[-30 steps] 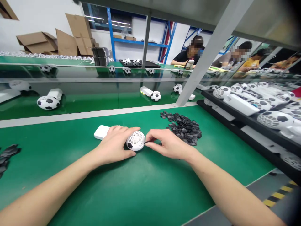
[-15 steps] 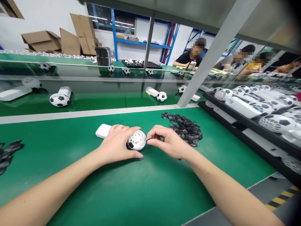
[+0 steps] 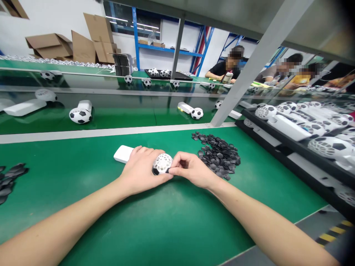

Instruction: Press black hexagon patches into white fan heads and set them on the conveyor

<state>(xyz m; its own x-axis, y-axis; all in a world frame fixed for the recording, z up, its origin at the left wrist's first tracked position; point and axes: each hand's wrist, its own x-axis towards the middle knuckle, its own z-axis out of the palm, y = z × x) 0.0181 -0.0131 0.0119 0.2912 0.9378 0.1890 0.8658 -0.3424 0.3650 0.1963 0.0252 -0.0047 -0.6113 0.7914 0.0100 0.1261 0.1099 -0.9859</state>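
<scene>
My left hand (image 3: 144,168) is wrapped round a white device with a football-shaped head (image 3: 163,163) and a flat white body (image 3: 122,153). The head has an open lattice, with a black patch in its lower left side. Against the head's right side, my right hand (image 3: 190,168) pinches a small black piece, mostly hidden by the fingertips. Just beyond that hand lies a pile of black pentagon pieces (image 3: 222,155).
More black pieces (image 3: 12,179) lie at the left edge. Behind, a belt (image 3: 133,114) carries several football devices. Stacked black trays (image 3: 277,147) of devices stand at right, near a slanted metal post (image 3: 249,70). Co-workers (image 3: 229,66) sit across the line.
My right hand has moved slightly left, bringing the black piece against the football head. My left thumb has come up closer to it. Devices on the nearer belt have shifted right.
</scene>
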